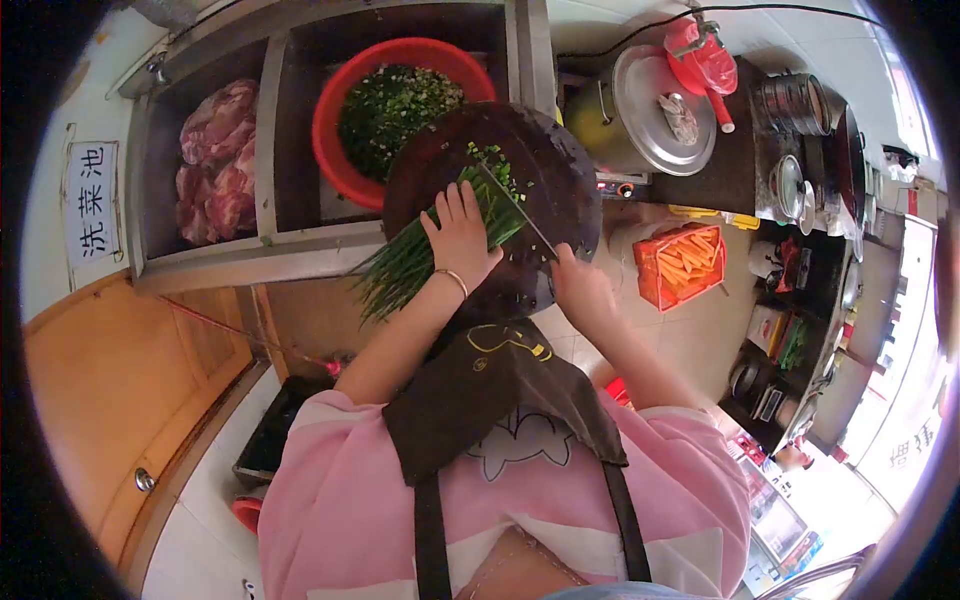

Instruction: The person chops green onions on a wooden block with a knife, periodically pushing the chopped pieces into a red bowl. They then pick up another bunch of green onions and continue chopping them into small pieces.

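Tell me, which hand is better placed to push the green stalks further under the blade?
The left hand, probably. It lies flat on the bundle of green chives on the round cutting board, fingers beside the cut end. The right hand is closed on the knife handle.

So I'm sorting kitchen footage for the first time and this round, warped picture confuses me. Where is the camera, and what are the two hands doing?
The camera sits on the person's head and looks down through a very wide lens, so the edges bend and you see their pink top and dark apron below. The left hand presses flat on a bunch of green chives lying on a round dark cutting board. The right hand grips a knife whose blade rests across the chives. Behind the board, a red basin holds chopped greens, and raw meat lies in a steel sink compartment. To the right are a lidded pot and an orange crate of carrot sticks.
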### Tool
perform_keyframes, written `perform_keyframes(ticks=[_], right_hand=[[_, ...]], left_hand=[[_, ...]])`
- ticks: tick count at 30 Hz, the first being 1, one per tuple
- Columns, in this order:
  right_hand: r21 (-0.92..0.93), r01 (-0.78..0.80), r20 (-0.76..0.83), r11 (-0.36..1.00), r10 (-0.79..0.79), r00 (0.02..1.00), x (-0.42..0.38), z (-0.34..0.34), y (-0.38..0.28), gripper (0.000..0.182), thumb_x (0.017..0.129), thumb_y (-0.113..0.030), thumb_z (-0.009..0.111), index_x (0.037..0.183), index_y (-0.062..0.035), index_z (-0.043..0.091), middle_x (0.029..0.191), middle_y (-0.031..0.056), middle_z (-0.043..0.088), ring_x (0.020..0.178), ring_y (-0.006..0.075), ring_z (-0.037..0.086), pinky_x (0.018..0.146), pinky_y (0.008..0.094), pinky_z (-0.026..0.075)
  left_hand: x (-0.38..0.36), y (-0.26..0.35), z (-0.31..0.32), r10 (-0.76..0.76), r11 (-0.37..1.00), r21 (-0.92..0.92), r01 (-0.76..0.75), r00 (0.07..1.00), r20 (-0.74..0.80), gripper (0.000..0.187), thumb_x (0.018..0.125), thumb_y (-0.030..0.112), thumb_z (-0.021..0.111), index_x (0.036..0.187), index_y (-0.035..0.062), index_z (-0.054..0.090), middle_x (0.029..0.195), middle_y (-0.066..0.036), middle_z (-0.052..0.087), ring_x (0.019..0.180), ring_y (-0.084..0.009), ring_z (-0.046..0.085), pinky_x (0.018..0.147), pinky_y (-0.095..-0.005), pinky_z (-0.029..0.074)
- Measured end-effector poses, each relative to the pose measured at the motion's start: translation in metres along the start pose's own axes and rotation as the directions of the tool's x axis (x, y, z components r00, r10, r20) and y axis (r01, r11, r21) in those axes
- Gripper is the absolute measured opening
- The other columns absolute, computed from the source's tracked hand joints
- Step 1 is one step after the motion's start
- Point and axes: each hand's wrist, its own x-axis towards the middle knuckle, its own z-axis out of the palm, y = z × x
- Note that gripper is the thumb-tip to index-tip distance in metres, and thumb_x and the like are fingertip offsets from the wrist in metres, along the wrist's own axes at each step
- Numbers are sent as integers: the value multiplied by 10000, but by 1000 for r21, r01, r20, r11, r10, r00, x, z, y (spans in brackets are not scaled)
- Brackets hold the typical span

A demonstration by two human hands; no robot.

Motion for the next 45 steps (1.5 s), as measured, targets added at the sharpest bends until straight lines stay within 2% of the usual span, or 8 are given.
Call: perform_keyframes(ticks=[13, 16, 18, 23, 27, 31, 36, 45], right_hand=[[108, 117, -58, 987, -111, 992, 59, 36, -3, 167, 935, -179, 474, 1007, -48, 399, 711, 237, 613, 694, 448, 605, 595, 552, 464], [49, 82, -1, 995, -82, 997, 72, 32, -11, 156, 859, -88, 483, 987, -31, 415, 761, 228, 647, 696, 430, 643, 594, 520, 515], [82, 121, -37, 989, -118, 992, 84, 37, -13, 164, 919, -161, 483, 994, -33, 414, 725, 247, 623, 709, 451, 619, 610, 550, 482], [96, 171, -115, 981, -160, 980, 116, 29, -44, 162, 911, -151, 491, 996, -26, 431, 732, 252, 626, 703, 452, 621, 619, 548, 486], [177, 253, -219, 951, -212, 952, 129, 22, -43, 176, 907, -159, 510, 987, -11, 461, 714, 255, 619, 701, 452, 615, 624, 542, 486], [218, 175, -200, 960, -132, 971, 96, 6, -28, 208, 920, -206, 508, 1000, -23, 450, 763, 262, 630, 726, 466, 614, 627, 547, 487], [230, 179, -182, 957, -139, 973, 24, -23, -8, 187, 936, -211, 478, 1004, -40, 446, 741, 268, 625, 723, 477, 608, 640, 568, 472], [68, 1, 36, 998, -4, 999, -8, 24, 7, 180, 944, -205, 430, 1035, -51, 413, 710, 252, 632, 691, 461, 623, 631, 566, 487]], left_hand=[[6, -2, 14, 25, 1000, -13, -25, 999, -23, 1060, 641, 473, 783, 1425, -23, 269, 1435, -190, 332, 1329, -352, 310, 1013, -597, 300], [8, -3, 16, 26, 1000, 0, -26, 1000, -2, 1041, 661, 487, 762, 1424, -25, 272, 1442, -195, 325, 1331, -354, 306, 1019, -598, 286], [6, -1, 19, 30, 999, 13, -30, 1000, 3, 1031, 671, 494, 751, 1423, -27, 274, 1445, -198, 322, 1331, -355, 304, 1021, -597, 280], [0, -2, 14, 44, 999, 24, -43, 999, -21, 1015, 677, 500, 741, 1418, -23, 284, 1445, -201, 320, 1338, -357, 298, 1014, -598, 288], [-5, -4, 12, 46, 998, -36, -50, 994, -95, 1068, 607, 452, 802, 1412, -11, 274, 1421, -183, 330, 1340, -340, 303, 1038, -596, 284], [-11, -16, 7, 67, 990, -113, -85, 986, -155, 1126, 586, 474, 809, 1427, -14, 241, 1440, -195, 308, 1356, -345, 284, 1056, -599, 261], [-23, -21, -7, 33, 993, -114, -41, 997, -68, 1180, 585, 492, 808, 1453, -10, 186, 1469, -201, 274, 1375, -357, 258, 1078, -594, 230], [-20, -19, 7, 55, 997, -54, -60, 996, -76, 1062, 652, 457, 777, 1439, -5, 233, 1447, -164, 311, 1344, -346, 290, 1068, -574, 251]])
